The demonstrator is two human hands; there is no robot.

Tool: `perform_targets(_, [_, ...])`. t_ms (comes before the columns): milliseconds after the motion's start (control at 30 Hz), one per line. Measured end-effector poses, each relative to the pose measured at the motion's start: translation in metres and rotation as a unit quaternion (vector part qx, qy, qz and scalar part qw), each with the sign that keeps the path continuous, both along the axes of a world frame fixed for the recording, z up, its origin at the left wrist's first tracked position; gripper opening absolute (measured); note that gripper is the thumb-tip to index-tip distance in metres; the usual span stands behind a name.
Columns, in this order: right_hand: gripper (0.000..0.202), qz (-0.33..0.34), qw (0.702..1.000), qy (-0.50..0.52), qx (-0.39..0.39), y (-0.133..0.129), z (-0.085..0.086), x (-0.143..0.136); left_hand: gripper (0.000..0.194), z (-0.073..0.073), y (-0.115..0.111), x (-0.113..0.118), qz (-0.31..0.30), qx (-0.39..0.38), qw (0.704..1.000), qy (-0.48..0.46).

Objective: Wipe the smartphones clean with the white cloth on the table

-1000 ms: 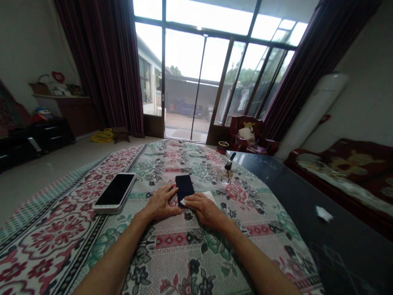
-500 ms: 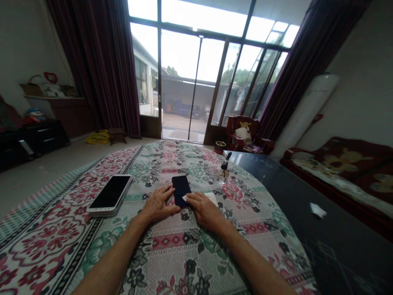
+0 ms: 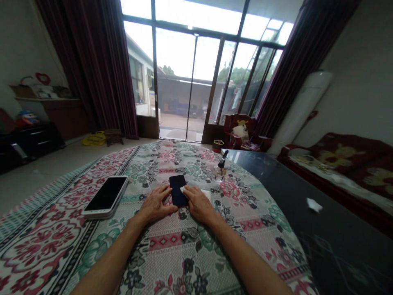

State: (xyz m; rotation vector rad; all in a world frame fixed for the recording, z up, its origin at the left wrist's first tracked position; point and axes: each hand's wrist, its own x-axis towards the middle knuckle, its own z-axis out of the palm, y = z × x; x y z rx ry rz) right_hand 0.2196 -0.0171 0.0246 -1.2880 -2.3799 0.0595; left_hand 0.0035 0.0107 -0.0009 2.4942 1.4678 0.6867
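A dark smartphone [image 3: 178,196] lies flat on the patterned tablecloth [image 3: 172,266] in front of me. My left hand [image 3: 158,203] is at its left side, fingers along the edge and thumb at the near corner, holding it in place. Pressed at the phone's right side, my right hand [image 3: 198,203] has a white tissue [image 3: 182,189] pinched under its fingertips. More of the white tissue shows behind the knuckles. To the left, a larger white-framed device with a black screen [image 3: 107,194] rests on the cloth. A small clear bottle with a black top [image 3: 221,166] stands beyond my right hand.
A dark glossy table [image 3: 282,184] adjoins on the right, with a crumpled white tissue [image 3: 314,205] on it. Behind it are a red wooden sofa [image 3: 334,147] and a chair [image 3: 239,125]. Glass doors [image 3: 184,90] stand ahead between dark curtains.
My right hand with the tissue has slid slightly up along the phone's right edge. My left hand stays at the phone's left side. The whole view has shifted a little.
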Motion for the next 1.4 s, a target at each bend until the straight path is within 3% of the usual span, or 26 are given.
perform_targets(167, [0.044,-0.024,1.000,0.008,0.001,-0.005,0.001,0.002,0.070,0.000,0.000,0.000,-0.001,-0.006,1.000,0.001])
perform_targets(367, [0.046,0.031,0.999,-0.009,0.009,-0.023,-0.001,-0.011,0.069,-0.003,0.002,-0.001,0.004,-0.004,1.000,-0.003])
perform_targets(533, [0.041,0.049,0.999,-0.015,0.010,-0.018,0.001,-0.024,0.069,-0.004,0.002,-0.001,0.002,-0.003,1.000,-0.009])
perform_targets(633, [0.039,0.027,1.000,-0.013,0.005,-0.007,0.003,-0.027,0.070,-0.002,0.001,0.000,0.003,-0.008,1.000,-0.008])
perform_targets(867, [0.038,-0.093,0.995,0.023,0.002,0.017,-0.003,-0.017,0.069,0.002,0.000,0.000,0.000,-0.009,1.000,0.008])
perform_targets(967, [0.036,-0.109,0.993,0.038,0.021,0.021,-0.007,-0.014,0.070,0.002,0.000,0.000,0.002,-0.011,1.000,0.005])
perform_targets(1233, [0.035,-0.013,0.998,0.063,0.027,0.006,-0.008,-0.020,0.070,0.002,-0.001,0.000,0.002,-0.013,1.000,-0.001])
perform_targets(1400, [0.033,0.009,0.999,0.036,0.011,-0.002,-0.004,-0.018,0.069,0.001,-0.001,0.001,0.005,-0.009,1.000,-0.006])
